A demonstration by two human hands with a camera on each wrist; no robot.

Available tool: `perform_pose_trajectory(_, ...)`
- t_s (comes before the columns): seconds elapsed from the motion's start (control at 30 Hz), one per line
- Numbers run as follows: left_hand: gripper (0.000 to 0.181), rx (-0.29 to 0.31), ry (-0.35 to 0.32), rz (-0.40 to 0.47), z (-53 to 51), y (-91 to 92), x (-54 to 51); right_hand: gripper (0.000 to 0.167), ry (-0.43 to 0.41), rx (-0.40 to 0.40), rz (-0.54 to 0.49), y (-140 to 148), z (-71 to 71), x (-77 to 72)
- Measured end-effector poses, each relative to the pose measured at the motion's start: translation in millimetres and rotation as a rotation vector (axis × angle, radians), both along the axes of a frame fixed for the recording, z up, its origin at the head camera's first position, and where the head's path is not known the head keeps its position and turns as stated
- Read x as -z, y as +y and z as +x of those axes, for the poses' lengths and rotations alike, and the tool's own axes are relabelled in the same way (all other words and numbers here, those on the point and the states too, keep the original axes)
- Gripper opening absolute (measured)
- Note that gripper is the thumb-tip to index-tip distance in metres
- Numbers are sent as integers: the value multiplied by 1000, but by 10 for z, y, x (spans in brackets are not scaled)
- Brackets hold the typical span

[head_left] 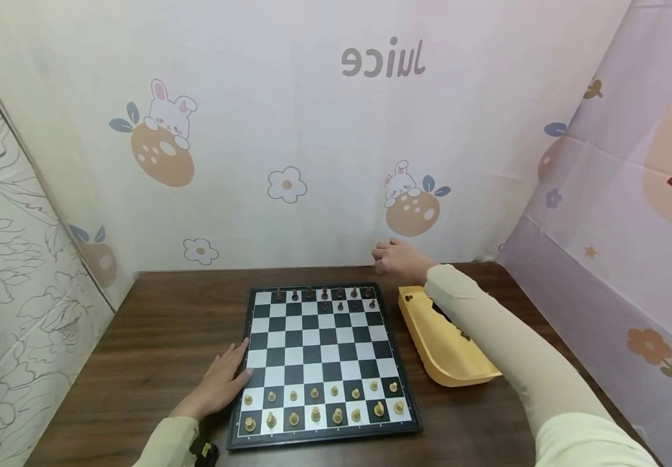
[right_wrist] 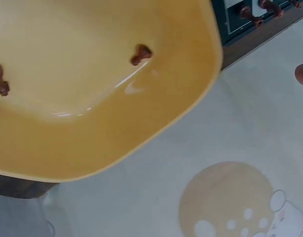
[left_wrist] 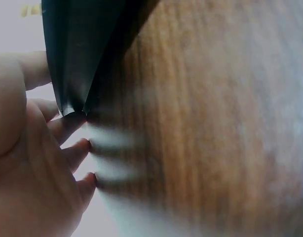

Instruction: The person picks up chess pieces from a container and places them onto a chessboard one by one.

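Observation:
A black-and-white chessboard (head_left: 320,337) lies on the table. Gold chess pieces (head_left: 315,414) fill its two near rows, and dark red-brown chess pieces (head_left: 324,294) stand in the two far rows. My left hand (head_left: 217,383) rests at the board's left edge, fingers fairly straight, thumb and fingertips touching the black rim (left_wrist: 75,59). Beyond the far right corner of the board, my right hand (head_left: 401,261) is raised, fingers bent. Whether it holds anything is hidden. Right of the board stands a yellow tray (head_left: 429,350) under the right forearm, with dark chess pieces (right_wrist: 140,54) inside.
The brown wooden table (head_left: 155,337) meets a pale printed curtain (head_left: 289,233) at the back. Another printed curtain (head_left: 622,311) hangs on the right, and a line-drawn flower panel (head_left: 15,272) on the left.

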State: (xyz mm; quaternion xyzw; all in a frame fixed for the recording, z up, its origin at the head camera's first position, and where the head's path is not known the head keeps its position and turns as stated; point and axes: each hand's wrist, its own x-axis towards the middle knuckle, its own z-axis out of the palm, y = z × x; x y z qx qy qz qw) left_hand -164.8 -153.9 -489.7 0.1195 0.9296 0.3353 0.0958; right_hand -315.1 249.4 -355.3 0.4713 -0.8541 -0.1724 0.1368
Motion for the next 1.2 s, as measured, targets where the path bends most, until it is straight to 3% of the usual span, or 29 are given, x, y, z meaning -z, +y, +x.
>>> perform_pose_trajectory(0.33,62,3,-2,3,2,-7,4,7,-30,20,-19,348,25,50)
perform_pose_trajectory(0.73,63,10,-9,4,-8,-6,-26,11,-67,88,-39,753,168,85)
perform_pose_trajectory(1.2,63,12,-10,-7,-2,-16,-6,13,-83,91,-54,1220,363,287)
